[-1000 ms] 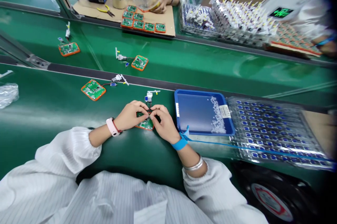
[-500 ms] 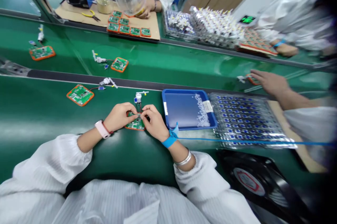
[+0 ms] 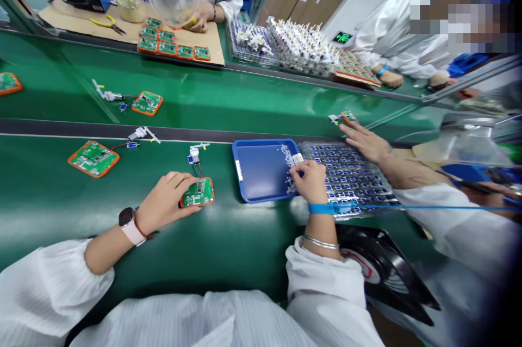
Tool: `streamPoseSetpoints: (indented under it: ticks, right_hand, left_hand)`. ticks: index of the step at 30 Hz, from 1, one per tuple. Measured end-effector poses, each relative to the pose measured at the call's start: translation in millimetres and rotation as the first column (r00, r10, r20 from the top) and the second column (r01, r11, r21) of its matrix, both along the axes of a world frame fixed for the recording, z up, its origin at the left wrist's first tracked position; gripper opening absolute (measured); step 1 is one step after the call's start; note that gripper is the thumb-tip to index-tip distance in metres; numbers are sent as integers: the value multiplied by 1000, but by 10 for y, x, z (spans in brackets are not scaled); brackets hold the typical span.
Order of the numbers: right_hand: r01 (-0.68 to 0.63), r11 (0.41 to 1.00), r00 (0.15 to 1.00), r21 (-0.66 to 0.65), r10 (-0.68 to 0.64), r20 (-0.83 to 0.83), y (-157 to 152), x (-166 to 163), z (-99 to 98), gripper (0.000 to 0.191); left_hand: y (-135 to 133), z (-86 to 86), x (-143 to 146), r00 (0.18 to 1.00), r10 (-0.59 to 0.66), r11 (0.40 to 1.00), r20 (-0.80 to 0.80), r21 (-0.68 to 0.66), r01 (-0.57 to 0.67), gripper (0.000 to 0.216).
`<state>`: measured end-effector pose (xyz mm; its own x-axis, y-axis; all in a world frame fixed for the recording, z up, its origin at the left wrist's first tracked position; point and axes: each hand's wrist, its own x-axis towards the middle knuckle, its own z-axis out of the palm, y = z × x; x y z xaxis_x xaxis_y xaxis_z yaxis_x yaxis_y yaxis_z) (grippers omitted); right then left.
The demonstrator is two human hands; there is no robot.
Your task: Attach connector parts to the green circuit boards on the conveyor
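My left hand (image 3: 170, 198) grips the left edge of a green circuit board (image 3: 200, 192) with an orange rim, thumb along the near side and fingers over the top. Thin wires run from that board to a white connector piece (image 3: 194, 154) with a small blue part, lying just beyond it. My right hand (image 3: 310, 179) is over the right side of a blue tray (image 3: 261, 198), fingers pinched together at a scatter of tiny white pieces (image 3: 290, 159). What is between those fingertips is too small to make out. A blue wrist strap (image 3: 322, 209) circles my right wrist.
Right of the tray lies a clear plastic tray of blue parts (image 3: 342, 173), with a co-worker's hand (image 3: 362, 143) reaching past it. Another wired board (image 3: 95, 159) lies to the left. A black fan (image 3: 387, 265) stands at the near right. The strap's blue cord (image 3: 428, 207) stretches rightward.
My right hand has left the board and moved right to the tray's white pieces. My left hand now holds the board alone by its side. The view has shifted to the right.
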<state>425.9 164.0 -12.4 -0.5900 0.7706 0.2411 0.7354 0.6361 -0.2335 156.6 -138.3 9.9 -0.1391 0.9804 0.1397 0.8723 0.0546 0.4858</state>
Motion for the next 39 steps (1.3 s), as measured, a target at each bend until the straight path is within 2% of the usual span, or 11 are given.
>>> streamPoseSetpoints:
  ticks: [10, 15, 17, 19, 20, 22, 24, 25, 28, 32, 39]
  right_hand:
    - [-7, 998, 1000, -58, 8, 9, -12, 9, -4, 19]
    - [36, 995, 997, -92, -29, 76, 7, 2, 38, 17]
    - [0, 995, 999, -98, 5, 43, -71, -98, 121, 17]
    - [-135, 985, 989, -104, 127, -77, -287, -315, 234, 16]
    - [-239, 965, 962, -110, 220, -162, -451, -462, 291, 15]
    - [-479, 866, 843, -143, 408, -351, -851, -793, 380, 13]
    - [-622, 756, 738, -204, 478, -476, -1247, -1104, 403, 14]
    - [-652, 723, 710, -230, 475, -520, -1404, -1231, 387, 14]
    - [-663, 684, 690, -304, 400, -603, -1640, -1451, 267, 14]
    - [-678, 649, 692, -345, 406, -597, -1603, -1466, 143, 13]
    - [-690, 610, 704, -389, 442, -556, -1597, -1446, 117, 14]
  left_hand:
    - [-13, -25, -31, 1000, -11, 1000, 8, -4, 11, 55]
    - [13, -4, -70, 994, -5, 1000, 106, 17, 3, 56]
    - [50, 15, -79, 981, 16, 998, 192, 58, -27, 45]
    - [111, 30, -73, 960, 30, 991, 278, 119, -66, 27]
    - [147, 36, -64, 949, 28, 986, 313, 149, -78, 20]
    - [220, 45, -41, 929, 10, 978, 370, 191, -86, 13]
    - [274, 51, -19, 912, -7, 975, 410, 206, -85, 12]
    - [290, 53, -14, 906, -4, 974, 424, 207, -93, 13]
    - [295, 51, -30, 893, 37, 975, 449, 180, -130, 15]
    - [260, 22, -86, 891, 75, 978, 448, 139, -152, 13]
    - [255, 3, -63, 899, 128, 981, 418, 82, -177, 10]
